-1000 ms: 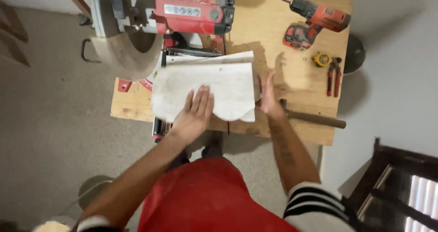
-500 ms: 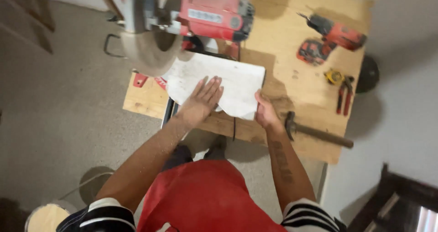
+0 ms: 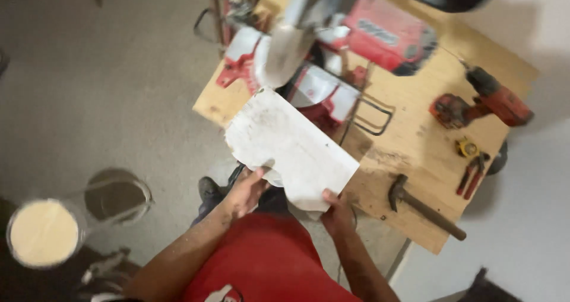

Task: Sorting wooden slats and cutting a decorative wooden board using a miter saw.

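A dirty white flat piece (image 3: 289,144), like a torn board or sheet with ragged edges, is lifted off the saw and tilted toward me. My left hand (image 3: 244,191) grips its near left edge. My right hand (image 3: 336,212) holds its near right corner. Behind it stands a red and grey mitre saw (image 3: 332,46) on a plywood worktop (image 3: 409,153).
On the worktop lie a hammer (image 3: 423,207), red-handled pliers (image 3: 472,174), a small yellow tape measure (image 3: 465,147) and a red cordless drill (image 3: 484,103). A bucket of pale paint (image 3: 43,233) and an empty bucket (image 3: 116,195) stand on the grey floor at the left.
The white piece was lying flat on the saw table under my palms; now both hands have taken hold of its near edge and pulled it toward me, turned at an angle.
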